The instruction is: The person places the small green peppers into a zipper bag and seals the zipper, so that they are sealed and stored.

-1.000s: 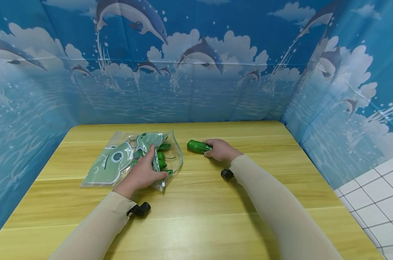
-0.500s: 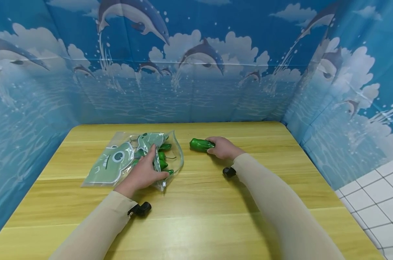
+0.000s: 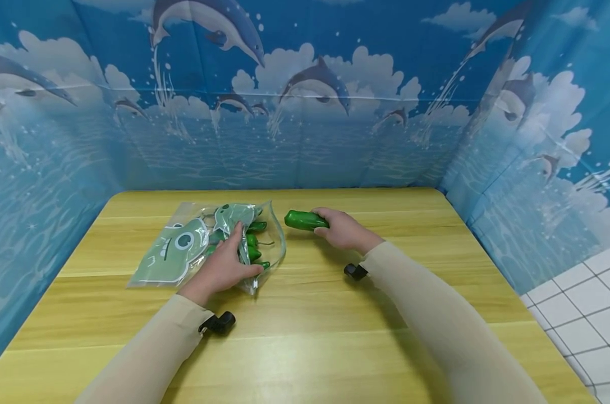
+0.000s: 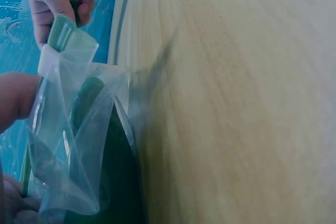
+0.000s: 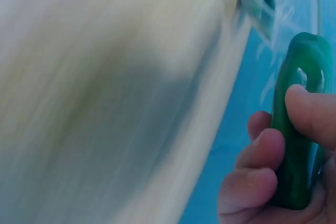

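My right hand point(image 3: 341, 229) grips one end of a long, glossy green pepper point(image 3: 301, 220), raised over the table and pointing left toward the bag's mouth. In the right wrist view, the thumb lies along the pepper point(image 5: 302, 77) and the fingers curl round its other side. My left hand point(image 3: 225, 268) rests on a clear zip bag point(image 3: 279, 247) printed with a green cartoon face, index finger and thumb spread straight near its opening. Several green peppers point(image 3: 253, 253) lie inside the bag, partly covered by the hand and the print. Its slider hangs by the near corner.
Both hands are over a yellow wood-grain table point(image 3: 294, 336). A blue dolphin-print curtain point(image 3: 305, 146) stands along the back and sides. White tiles point(image 3: 587, 303) show at the right, beyond the table's edge. Black wrist cameras point(image 3: 219, 323) sit below the cuffs.
My right hand shifted slightly right, then lifted the pepper and brought it a little left toward the bag's mouth. My left hand has stayed in place on the bag.
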Tool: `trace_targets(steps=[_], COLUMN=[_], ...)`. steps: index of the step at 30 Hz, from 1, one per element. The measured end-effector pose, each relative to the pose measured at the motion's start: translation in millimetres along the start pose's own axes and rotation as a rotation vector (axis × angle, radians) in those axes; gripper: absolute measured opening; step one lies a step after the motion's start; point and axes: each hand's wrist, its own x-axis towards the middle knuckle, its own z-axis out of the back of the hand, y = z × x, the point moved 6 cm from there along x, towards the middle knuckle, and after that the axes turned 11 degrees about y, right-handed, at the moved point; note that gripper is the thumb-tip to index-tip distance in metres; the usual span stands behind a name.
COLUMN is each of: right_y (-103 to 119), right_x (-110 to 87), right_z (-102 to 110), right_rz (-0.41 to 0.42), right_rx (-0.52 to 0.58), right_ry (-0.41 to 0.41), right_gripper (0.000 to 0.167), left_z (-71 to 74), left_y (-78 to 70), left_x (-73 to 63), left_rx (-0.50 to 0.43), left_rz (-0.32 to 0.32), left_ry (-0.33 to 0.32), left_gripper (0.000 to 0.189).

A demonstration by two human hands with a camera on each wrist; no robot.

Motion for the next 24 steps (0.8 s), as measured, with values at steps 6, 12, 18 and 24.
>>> trace_targets(steps=[6,12,18,24], right_y=[24,40,52,60], right_x=[-0.6,2.5,6.2,10.5], right_z=[-11,-22,-31,-38], right_rz=[0.054,0.101,0.15,0.161], right_rx=[-0.02,-0.035,-0.094,-0.128], right_ry=[0.037,0.046,0.042,0.047], right_gripper=[0.051,0.048,0.045,0.049], left_z=[0.3,0.4,0.6,0.7], left_y=[0.5,0.7,1.0,0.5], left_x=[-1.2,-0.4,0.2,-0.3], left_rx=[0.004,0.002,-0.001,0.003], left_rz=[0.0,0.005,0.005,-0.004], left_ry=[-0.001,0.001,0.001,-0.008], left_gripper=[0.125,0.126,0.126,0.126])
